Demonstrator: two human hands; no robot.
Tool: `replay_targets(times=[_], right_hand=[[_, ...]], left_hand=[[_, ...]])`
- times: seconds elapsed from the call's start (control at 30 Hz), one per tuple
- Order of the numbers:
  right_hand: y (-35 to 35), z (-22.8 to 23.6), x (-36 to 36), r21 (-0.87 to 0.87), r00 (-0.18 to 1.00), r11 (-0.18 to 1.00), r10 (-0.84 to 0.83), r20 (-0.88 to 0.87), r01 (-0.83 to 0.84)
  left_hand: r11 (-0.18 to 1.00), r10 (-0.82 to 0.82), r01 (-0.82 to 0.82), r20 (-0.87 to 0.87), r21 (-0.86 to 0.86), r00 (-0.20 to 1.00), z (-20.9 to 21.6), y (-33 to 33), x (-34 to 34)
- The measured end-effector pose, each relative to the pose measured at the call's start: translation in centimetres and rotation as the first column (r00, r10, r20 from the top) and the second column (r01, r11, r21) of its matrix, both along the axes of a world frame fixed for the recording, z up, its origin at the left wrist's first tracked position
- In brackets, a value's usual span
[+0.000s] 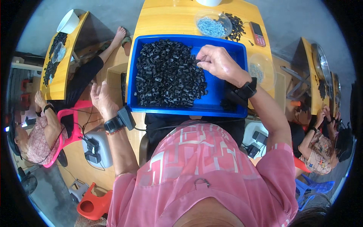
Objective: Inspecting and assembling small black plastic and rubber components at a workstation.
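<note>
A blue tray (227, 108) lies in front of me on the table, its left and middle part heaped with small, hollow black plastic pieces (166, 73). Over the heap's right edge is my right hand (217, 63), thumb and fingertips pinched on one small black plastic piece. Some more dark pieces sit at the tray's near right corner, partly hidden by my wrist. My left hand (103, 99) is raised outside the tray's left side, palm up, fingers apart and holding nothing. Both wrists carry black devices on straps.
Beyond the tray, the yellow table (166, 17) bears a clear bowl of silvery screws (211, 27), loose black parts (235, 26) and a red keypad phone (257, 34). A clear plastic dish (261, 72) stands right of the tray. People sit at tables on both sides.
</note>
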State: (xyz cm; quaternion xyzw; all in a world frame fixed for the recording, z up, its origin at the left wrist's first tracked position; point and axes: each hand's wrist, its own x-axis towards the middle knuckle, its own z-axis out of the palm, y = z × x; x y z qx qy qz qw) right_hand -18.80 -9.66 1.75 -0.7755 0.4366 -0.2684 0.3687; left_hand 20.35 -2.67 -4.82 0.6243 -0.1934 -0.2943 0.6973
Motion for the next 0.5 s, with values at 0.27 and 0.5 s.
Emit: replay_targets(times=[0.27, 0.5], right_hand=[[3.4, 1.4, -0.1, -0.046, 0.985, 0.997, -0.053, 0.166, 0.061], [5.9, 2.9, -0.3, -0.292, 0.993, 0.955, 0.081, 0.087, -0.052]], left_hand=[[0.871, -0.437, 0.483, 0.314, -0.084, 0.843, 7.6, 0.5, -9.9], [0.472, -0.841, 0.878, 0.340, 0.079, 0.421, 8.6, 1.6, -19.3]])
